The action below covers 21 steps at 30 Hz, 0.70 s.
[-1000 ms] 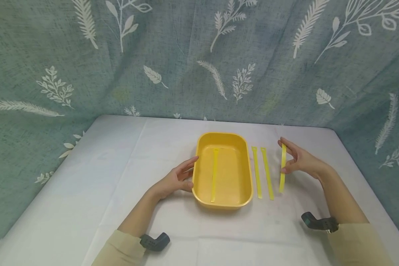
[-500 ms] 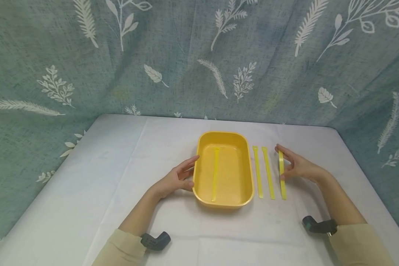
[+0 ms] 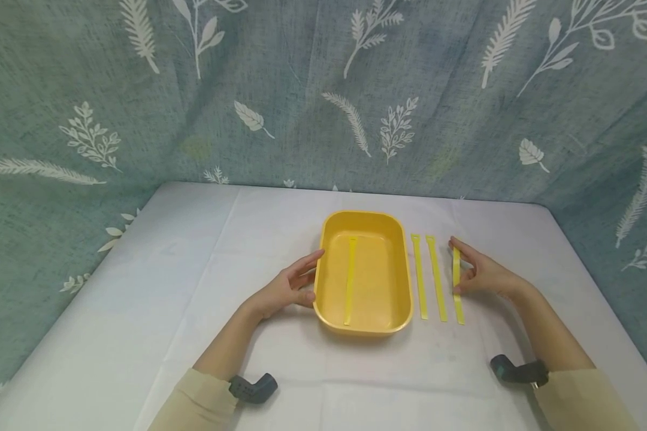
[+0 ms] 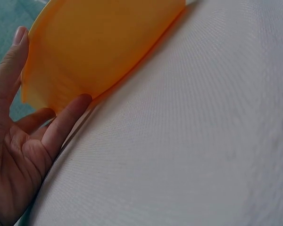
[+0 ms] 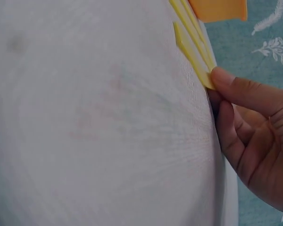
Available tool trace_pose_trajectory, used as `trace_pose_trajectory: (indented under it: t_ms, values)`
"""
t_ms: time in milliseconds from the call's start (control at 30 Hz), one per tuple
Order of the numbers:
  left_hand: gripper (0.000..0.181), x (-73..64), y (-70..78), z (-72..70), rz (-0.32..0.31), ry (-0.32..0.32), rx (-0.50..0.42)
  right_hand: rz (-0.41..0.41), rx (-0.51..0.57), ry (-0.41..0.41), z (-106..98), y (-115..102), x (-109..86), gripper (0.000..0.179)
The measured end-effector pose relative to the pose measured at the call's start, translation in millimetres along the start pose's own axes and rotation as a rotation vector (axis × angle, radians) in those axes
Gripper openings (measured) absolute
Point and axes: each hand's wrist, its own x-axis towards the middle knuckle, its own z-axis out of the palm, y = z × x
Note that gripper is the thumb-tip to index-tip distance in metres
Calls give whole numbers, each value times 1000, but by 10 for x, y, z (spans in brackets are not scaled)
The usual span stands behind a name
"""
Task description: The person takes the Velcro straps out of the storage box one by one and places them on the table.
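Observation:
My left hand (image 3: pixel 280 291) rests its fingertips against the left side of a yellow plastic basin (image 3: pixel 404 323). In the left wrist view, the left thumb (image 4: pixel 68 120) touches the basin's wall (image 4: pixel 99 52) near its base. A flat yellow strip (image 3: pixel 351 281) lies lengthwise inside the basin. Right of the basin, my right hand (image 3: pixel 485 275) pinches another yellow strip (image 3: pixel 457 308), which lies along the table. Its far end is hidden by the fingers. In the right wrist view, the right thumb (image 5: pixel 231 84) presses on this strip (image 5: pixel 191 54).
Between the basin and my right hand lie two more yellow strips, a left one (image 3: pixel 419 278) and a right one (image 3: pixel 437 281), each with a slotted far end. A white cloth covers the table (image 3: pixel 237 227). Behind it hangs a green leaf-patterned curtain (image 3: pixel 291 120).
The strip in my right hand has gone from raised and slightly slanted to lying on the table beside the two others. My left hand has stayed at the basin.

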Motion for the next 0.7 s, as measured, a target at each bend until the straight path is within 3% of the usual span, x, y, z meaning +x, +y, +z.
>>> trace_pose_trajectory:
  t_ms: [400, 700]
  values:
    - [88, 3, -3, -1, 4, -1, 10, -32, -138, 67, 46, -34, -56, 115]
    - [90, 7, -4, -4, 6, -5, 9, -76, -240, 64, 32, -75, -65, 113]
